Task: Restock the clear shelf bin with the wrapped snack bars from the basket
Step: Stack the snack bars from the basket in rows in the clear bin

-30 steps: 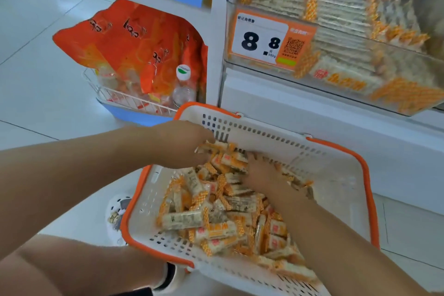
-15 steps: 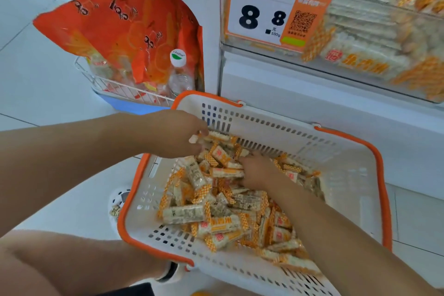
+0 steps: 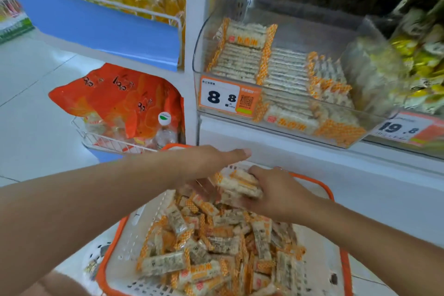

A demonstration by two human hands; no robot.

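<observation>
orange-wrapped snack bars (image 3: 240, 184) gripped by right hand (image 3: 276, 196), left hand (image 3: 206, 163) seemingly open

1. The clear bin (image 3: 240, 113) is open on top; its front wall, with the price tag (image 3: 229, 98) stuck on, stands between the basket (image 3: 336, 202) and the rows of bars (image 3: 286, 72) inside.
2. Bare room lies behind the rows, toward the bin's back.
3. A clear divider (image 3: 370, 55) closes off the right side.
4. The white shelf post (image 3: 192, 31) walls the left.
5. Loose bars (image 3: 216, 247) fill most of the basket floor; the right side is barer.
</observation>
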